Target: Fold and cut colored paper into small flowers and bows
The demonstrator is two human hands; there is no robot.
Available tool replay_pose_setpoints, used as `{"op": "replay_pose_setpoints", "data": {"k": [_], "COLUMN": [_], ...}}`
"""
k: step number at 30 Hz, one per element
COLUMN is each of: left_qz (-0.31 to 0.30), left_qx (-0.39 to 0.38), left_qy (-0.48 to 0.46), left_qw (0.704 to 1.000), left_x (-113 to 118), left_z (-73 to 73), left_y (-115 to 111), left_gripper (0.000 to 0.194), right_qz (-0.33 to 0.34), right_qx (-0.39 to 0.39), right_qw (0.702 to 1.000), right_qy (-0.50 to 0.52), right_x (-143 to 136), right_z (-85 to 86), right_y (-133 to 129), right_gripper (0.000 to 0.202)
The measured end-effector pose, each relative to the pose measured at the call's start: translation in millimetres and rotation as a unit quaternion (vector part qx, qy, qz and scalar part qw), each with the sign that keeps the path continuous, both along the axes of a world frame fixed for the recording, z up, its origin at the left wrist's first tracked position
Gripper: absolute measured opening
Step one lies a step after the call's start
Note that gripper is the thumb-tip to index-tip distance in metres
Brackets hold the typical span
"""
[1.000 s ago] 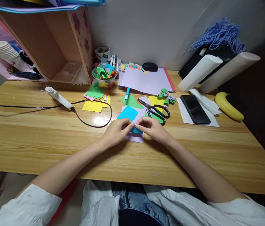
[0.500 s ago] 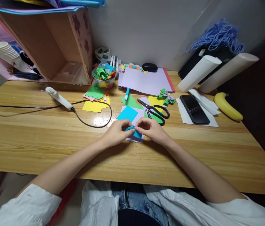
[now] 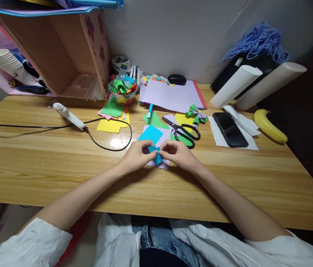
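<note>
A small piece of folded blue paper is pinched between my two hands, just above the desk. My left hand grips its left side with thumb and fingers. On its right side the thumb and forefinger of my right hand are closed. Beneath the hands lie purple paper squares, partly covered. A flat blue square rests just beyond my left fingers. Black-handled scissors lie past my right hand on green and yellow sheets.
A black cable runs from a white handheld device at the left. Farther back are a tub of paper scraps, a blue marker and a folded green-purple paper piece. A phone and a banana lie to the right.
The folded blue paper has turned between my fingers and now shows a narrower, upright strip with creases. Both hands have stayed almost in place.
</note>
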State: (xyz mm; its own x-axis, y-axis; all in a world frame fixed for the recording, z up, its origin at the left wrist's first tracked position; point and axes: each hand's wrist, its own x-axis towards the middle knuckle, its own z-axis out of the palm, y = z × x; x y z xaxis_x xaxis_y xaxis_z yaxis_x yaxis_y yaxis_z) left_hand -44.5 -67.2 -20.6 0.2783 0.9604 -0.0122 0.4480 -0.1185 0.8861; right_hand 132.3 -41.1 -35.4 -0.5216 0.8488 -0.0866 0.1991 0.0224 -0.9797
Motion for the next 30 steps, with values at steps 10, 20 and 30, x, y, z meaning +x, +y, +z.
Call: {"op": "replay_pose_setpoints", "data": {"k": [10,20,30], "left_qz": [-0.019,-0.006,0.050], "left_qx": [-0.014,-0.041,-0.088], "left_qy": [0.012,0.002,-0.123], "left_qw": [1.000,0.999,0.987], "left_x": [-1.7,0.3,-2.0], "left_z": [-0.6,-0.1,-11.7], "left_y": [1.9,0.3,5.5], "left_gripper": [0.018,0.017,0.020], "right_qz": [0.002,-0.015,-0.081], "right_qx": [0.016,0.035,0.004], "right_qw": [1.000,0.999,0.996], "right_qy": [-0.021,-0.004,0.035], "right_x": [0.6,-1.4,-1.3], "right_z": [4.0,0.1,2.4], "right_y": [0.6,-3.2,1.5], "right_gripper": [0.017,0.015,0.017]}}
